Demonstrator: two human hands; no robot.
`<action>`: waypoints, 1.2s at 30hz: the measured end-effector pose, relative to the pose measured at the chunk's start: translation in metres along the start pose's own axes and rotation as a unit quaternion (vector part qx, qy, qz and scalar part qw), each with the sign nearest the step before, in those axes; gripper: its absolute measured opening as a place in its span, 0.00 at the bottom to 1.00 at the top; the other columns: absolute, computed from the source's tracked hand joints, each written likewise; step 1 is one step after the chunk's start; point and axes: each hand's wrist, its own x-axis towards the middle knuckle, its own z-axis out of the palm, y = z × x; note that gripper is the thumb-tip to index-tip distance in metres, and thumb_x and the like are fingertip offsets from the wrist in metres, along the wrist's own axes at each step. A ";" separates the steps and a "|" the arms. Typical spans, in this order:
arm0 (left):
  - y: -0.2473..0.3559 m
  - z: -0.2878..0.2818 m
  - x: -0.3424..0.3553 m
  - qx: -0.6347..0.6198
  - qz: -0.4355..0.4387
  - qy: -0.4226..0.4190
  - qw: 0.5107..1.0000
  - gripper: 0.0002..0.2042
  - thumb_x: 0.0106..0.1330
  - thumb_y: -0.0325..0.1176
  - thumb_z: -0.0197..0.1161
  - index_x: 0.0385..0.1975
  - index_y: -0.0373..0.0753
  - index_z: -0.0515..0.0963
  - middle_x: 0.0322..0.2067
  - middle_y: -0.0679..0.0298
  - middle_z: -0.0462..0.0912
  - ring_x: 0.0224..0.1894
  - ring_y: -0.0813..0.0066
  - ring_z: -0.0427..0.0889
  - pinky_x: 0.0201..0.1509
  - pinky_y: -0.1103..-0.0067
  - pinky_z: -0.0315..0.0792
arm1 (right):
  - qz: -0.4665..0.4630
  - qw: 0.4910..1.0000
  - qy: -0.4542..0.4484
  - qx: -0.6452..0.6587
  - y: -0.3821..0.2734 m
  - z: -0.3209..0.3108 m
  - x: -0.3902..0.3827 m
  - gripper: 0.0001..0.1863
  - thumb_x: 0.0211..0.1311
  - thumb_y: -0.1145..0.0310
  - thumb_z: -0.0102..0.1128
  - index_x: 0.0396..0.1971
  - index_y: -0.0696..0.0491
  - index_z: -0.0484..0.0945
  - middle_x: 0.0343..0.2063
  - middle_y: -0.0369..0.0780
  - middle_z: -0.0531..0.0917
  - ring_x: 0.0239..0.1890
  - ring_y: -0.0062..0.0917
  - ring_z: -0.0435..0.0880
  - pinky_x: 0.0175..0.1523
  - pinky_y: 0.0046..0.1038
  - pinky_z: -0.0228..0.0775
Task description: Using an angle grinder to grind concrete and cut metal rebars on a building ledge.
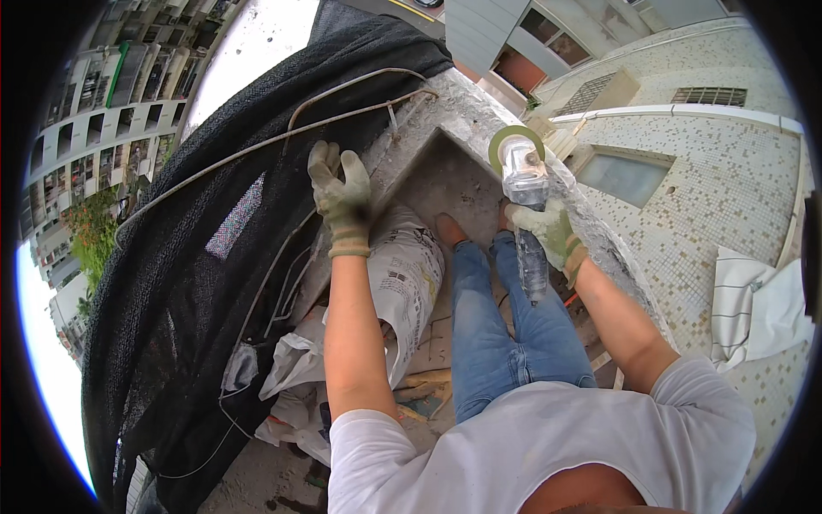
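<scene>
My right hand [552,231], in a pale glove with a green cuff, is closed around the dusty body of an angle grinder [532,267]. The grinder's round green-rimmed disc [516,131] points away from me, close to the concrete parapet [561,184] on the right. My left hand [341,188], gloved alike and smudged dark at the wrist, is raised with its thumb apart from its fingers, and nothing shows in it. It is in front of the black mesh netting [197,300]; whether it touches the netting I cannot tell.
Bent metal rods [265,146] run along the netting. A white printed sack [402,265] stands beside my legs, with wood scraps [424,394] near it. Beyond the parapet are a tiled wall [693,188] and a hanging white cloth [753,308]. Apartment blocks [94,128] rise far left.
</scene>
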 end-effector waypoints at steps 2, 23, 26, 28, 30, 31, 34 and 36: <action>-0.023 0.010 -0.028 0.178 0.072 -0.087 0.978 0.23 0.65 0.34 0.60 0.59 0.36 0.67 0.51 0.45 0.79 0.51 0.50 0.81 0.55 0.63 0.75 | 0.011 0.999 0.004 -0.038 0.004 0.007 0.005 0.13 0.50 0.62 0.70 0.32 0.53 0.81 0.23 0.33 0.79 0.24 0.17 0.76 0.31 0.25 0.70; -0.052 0.007 -0.046 0.241 -0.048 -0.172 0.954 0.16 0.68 0.46 0.56 0.52 0.51 0.79 0.47 0.49 0.82 0.52 0.48 0.79 0.56 0.62 0.72 | 0.039 0.983 -0.121 -0.132 -0.006 0.048 0.007 0.18 0.52 0.62 0.71 0.41 0.55 0.81 0.29 0.37 0.83 0.31 0.16 0.80 0.39 0.24 0.75; -0.013 0.006 -0.085 0.193 0.047 0.087 0.976 0.16 0.69 0.39 0.58 0.53 0.43 0.77 0.43 0.51 0.84 0.48 0.52 0.82 0.54 0.64 0.74 | 0.060 0.979 -0.196 0.018 -0.008 0.052 0.004 0.20 0.54 0.64 0.68 0.45 0.56 0.78 0.32 0.40 0.82 0.32 0.20 0.82 0.40 0.26 0.77; 0.029 0.006 -0.141 -0.128 -0.198 0.033 0.971 0.14 0.70 0.35 0.58 0.51 0.35 0.76 0.42 0.58 0.82 0.46 0.62 0.81 0.51 0.71 0.75 | 0.074 0.974 -0.208 0.060 -0.010 0.060 0.006 0.21 0.54 0.64 0.67 0.47 0.57 0.77 0.35 0.41 0.82 0.33 0.23 0.83 0.41 0.28 0.79; 0.056 -0.008 -0.185 -0.443 -0.486 -0.142 0.740 0.21 0.69 0.37 0.62 0.57 0.33 0.71 0.46 0.59 0.78 0.47 0.72 0.79 0.51 0.76 0.74 | 0.082 0.963 -0.233 0.111 -0.009 0.069 0.007 0.22 0.55 0.65 0.67 0.49 0.58 0.76 0.37 0.43 0.82 0.34 0.26 0.84 0.42 0.30 0.80; 0.067 -0.012 -0.201 -0.452 -0.447 -0.221 0.740 0.19 0.70 0.36 0.61 0.55 0.35 0.70 0.44 0.61 0.79 0.44 0.75 0.80 0.45 0.78 0.75 | 0.108 0.956 -0.238 0.136 -0.010 0.074 0.009 0.22 0.55 0.64 0.67 0.48 0.59 0.76 0.37 0.43 0.82 0.34 0.27 0.84 0.42 0.30 0.80; 0.077 -0.016 -0.219 -0.453 -0.441 -0.311 0.709 0.16 0.69 0.36 0.61 0.52 0.37 0.70 0.41 0.62 0.81 0.40 0.77 0.82 0.40 0.79 0.76 | 0.158 0.937 -0.253 0.184 -0.011 0.082 0.009 0.24 0.56 0.61 0.67 0.48 0.60 0.75 0.37 0.44 0.82 0.34 0.29 0.85 0.42 0.31 0.80; 0.073 -0.015 -0.216 -0.455 -0.469 -0.319 0.687 0.16 0.69 0.37 0.62 0.51 0.37 0.71 0.41 0.62 0.81 0.39 0.76 0.82 0.40 0.78 0.77 | 0.183 0.914 -0.274 0.236 -0.012 0.085 0.009 0.24 0.56 0.61 0.67 0.49 0.60 0.75 0.37 0.43 0.83 0.35 0.28 0.85 0.42 0.31 0.81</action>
